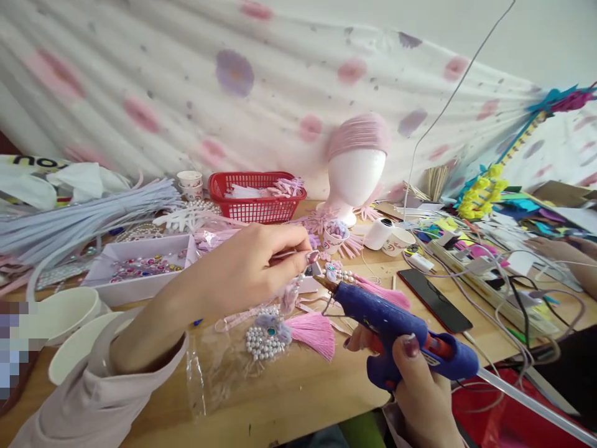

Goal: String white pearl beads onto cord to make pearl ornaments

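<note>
Glue gun (pixel 387 317) in right hand (pixel 422 389); nozzle (pixel 326 284) near left hand (pixel 252 264); partial black lettering (pixel 40 162)

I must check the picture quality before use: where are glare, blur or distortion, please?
Head view: soft, bright light with faint shadows; small glints on the clear plastic bag and right thumbnail; the white bowls look stretched near the edge; coarse pixel blocks at far left; another person's hand looks soft.
</note>
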`<state>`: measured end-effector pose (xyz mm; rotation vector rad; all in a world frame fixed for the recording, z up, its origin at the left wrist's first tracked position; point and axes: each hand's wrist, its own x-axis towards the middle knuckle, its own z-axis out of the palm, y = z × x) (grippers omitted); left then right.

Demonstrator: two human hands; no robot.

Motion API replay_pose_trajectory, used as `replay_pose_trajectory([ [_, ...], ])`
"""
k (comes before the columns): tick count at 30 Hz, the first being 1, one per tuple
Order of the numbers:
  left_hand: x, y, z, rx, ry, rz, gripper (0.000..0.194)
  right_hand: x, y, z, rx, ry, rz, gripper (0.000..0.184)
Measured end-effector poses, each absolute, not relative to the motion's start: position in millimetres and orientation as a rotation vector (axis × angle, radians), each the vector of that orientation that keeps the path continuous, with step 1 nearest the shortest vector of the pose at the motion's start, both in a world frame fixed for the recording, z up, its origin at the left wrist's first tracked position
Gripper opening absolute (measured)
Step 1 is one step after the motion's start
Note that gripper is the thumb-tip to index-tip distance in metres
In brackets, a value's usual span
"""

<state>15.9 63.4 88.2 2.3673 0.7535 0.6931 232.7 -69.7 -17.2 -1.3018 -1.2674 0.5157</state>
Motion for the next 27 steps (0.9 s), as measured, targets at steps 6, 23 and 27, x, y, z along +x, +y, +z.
replay_pose_trajectory([
  [6, 15.2, 60.1, 86.7, 2.347, 0.765, 0.723, 0.024, 235.9, -68.0, -22.4, -1.308, -1.287, 0.492, 0.058],
  [23, 15.8, 56.8, 87.0, 2.431, 0.683, 0.772, 0.024, 224.2, -67.4, -13.8, -1.308, -1.301, 0.43, 0.06],
  [27, 15.0, 56.7, 88.4, 2.438, 0.677, 0.769, 0.024, 222.9, -70.5, -15.0, -1.351, -1.231, 0.445, 0.059],
])
